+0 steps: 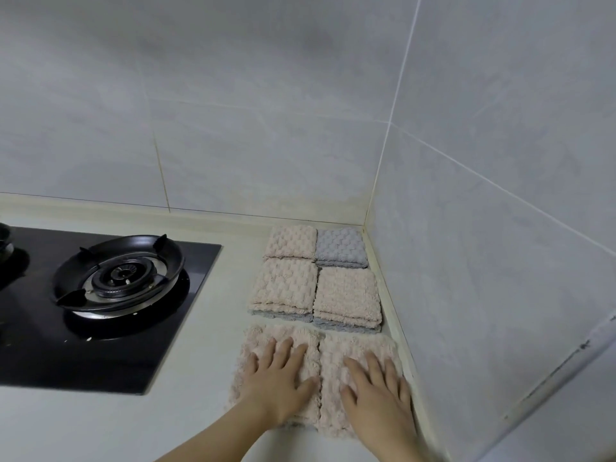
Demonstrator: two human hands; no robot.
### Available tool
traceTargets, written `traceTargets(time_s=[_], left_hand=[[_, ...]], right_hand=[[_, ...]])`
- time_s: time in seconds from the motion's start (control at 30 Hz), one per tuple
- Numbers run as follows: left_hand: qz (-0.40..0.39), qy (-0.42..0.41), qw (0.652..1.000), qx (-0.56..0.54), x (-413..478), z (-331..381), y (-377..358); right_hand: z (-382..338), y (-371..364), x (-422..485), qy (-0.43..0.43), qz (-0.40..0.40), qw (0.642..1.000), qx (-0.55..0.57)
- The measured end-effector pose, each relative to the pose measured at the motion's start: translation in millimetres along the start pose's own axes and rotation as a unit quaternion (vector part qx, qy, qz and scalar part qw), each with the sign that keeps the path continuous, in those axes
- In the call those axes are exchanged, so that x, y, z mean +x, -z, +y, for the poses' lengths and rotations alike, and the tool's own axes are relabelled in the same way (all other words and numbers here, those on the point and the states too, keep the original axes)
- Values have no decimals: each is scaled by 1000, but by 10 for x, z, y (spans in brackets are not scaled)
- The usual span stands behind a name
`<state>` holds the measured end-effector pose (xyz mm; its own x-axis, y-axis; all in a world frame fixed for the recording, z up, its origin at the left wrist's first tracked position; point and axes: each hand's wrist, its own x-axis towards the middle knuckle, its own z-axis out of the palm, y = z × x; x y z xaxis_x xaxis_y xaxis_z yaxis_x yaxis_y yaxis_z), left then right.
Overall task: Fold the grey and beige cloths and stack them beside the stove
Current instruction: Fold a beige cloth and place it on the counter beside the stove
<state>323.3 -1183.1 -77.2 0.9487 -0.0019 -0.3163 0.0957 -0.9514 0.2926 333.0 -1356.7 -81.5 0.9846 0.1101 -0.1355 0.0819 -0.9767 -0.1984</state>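
Folded cloths lie in a grid in the counter's right corner, to the right of the black gas stove (110, 288). At the back sit a beige square (290, 242) and a grey square (340, 246). In front of them are two beige squares (285, 285) (346, 295) with grey layers showing at their lower edges. Nearest me lie two more beige folded cloths side by side. My left hand (280, 375) rests flat on the left cloth (263, 338). My right hand (380, 388) rests flat on the right cloth (353, 345). Fingers of both hands are spread and straight.
Grey tiled walls (466, 228) meet in a corner just behind and right of the cloths. The pale counter (213, 328) runs between stove and cloths. A burner ring (118, 273) stands on the stove, with a second burner partly cut off at far left.
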Motion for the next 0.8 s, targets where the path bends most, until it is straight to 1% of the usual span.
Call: traceTargets(time_s=[0.23,0.8], left_hand=[[21,2,999,35,87,-8,-49],[32,9,998,56,613,-35,64]], right_hand=[[-92,-84,55,-18,0,1000,8],[-113,-72,614,-10,-7,1000,15]])
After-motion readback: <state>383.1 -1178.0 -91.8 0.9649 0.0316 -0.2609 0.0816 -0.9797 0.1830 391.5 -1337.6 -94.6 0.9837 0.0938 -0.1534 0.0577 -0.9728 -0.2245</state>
